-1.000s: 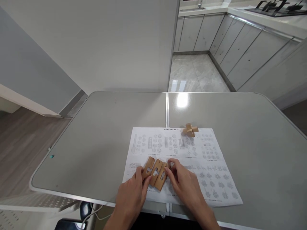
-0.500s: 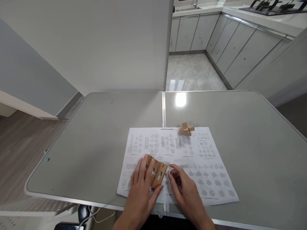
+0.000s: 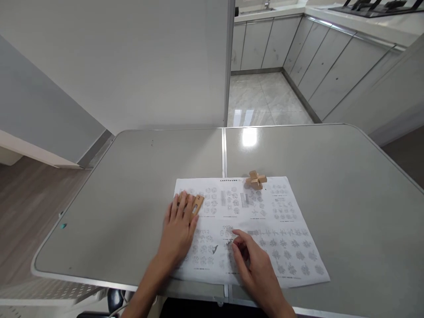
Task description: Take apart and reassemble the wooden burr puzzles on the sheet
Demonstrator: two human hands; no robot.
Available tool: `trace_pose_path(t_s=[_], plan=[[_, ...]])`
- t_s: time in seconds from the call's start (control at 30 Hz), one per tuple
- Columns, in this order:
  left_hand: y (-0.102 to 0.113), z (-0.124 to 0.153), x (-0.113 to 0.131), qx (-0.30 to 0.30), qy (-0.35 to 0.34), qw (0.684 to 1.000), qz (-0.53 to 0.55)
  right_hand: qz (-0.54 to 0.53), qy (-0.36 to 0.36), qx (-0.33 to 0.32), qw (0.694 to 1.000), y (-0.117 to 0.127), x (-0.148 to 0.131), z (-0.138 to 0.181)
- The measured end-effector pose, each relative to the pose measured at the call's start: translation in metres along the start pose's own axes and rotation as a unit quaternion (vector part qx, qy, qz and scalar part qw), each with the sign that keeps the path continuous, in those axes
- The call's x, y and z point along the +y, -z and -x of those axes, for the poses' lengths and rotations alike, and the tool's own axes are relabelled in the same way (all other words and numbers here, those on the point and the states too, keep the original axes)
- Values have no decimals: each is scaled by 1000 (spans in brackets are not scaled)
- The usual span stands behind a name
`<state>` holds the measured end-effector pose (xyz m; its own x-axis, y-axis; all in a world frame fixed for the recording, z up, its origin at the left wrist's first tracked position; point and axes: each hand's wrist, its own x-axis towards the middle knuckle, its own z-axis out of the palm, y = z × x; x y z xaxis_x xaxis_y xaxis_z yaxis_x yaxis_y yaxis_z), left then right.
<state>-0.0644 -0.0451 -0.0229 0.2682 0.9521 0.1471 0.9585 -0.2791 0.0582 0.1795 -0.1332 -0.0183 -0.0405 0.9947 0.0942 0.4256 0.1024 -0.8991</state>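
Observation:
My left hand (image 3: 179,225) lies over a set of flat wooden pieces (image 3: 198,204) with slots and printed numbers, its fingers across them and its thumb at their lower right edge. Most of the pieces are hidden under the hand. Beneath them is a white printed sheet (image 3: 245,221) full of small line drawings. On the sheet's lower middle rests my right hand (image 3: 253,263), loosely curled, with index finger and thumb apart. Beside its fingertips is a small dark torn-looking mark (image 3: 228,242). Another grey mark (image 3: 214,249), perhaps a tear, shows to the left.
A wooden burr puzzle (image 3: 256,180) of crossed sticks sits on the sheet's far edge. The grey folding table (image 3: 139,212) has a metal seam (image 3: 224,154) down its middle. A small teal object (image 3: 63,225) lies near the left edge. Kitchen cabinets (image 3: 334,57) stand beyond.
My left hand has slid the wooden pieces up and to the left, uncovering the grey mark on the sheet. My right hand has hardly moved.

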Motion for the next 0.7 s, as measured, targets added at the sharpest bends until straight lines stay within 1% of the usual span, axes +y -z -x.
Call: trace_pose_path(t_s=[0.13, 0.23, 0.3, 0.4, 0.53, 0.7], plan=[[-5, -33, -23, -5, 37, 999, 15, -5, -2, 3, 1000, 0, 0, -1], [-5, -51, -31, -4, 45, 999, 27, -7, -4, 6, 1000, -1, 1, -1], [-5, -57, -33, 3, 46, 999, 28, -7, -3, 8, 1000, -2, 2, -1], [-4, -58, -33, 24, 38, 998, 33, -5, -2, 9, 1000, -2, 2, -1], [-2, -52, -30, 48, 33, 997, 47, -3, -6, 7, 1000, -1, 1, -2], [2, -36, -37, 44, 36, 996, 75, -8, -12, -3, 1000, 0, 1, -3]])
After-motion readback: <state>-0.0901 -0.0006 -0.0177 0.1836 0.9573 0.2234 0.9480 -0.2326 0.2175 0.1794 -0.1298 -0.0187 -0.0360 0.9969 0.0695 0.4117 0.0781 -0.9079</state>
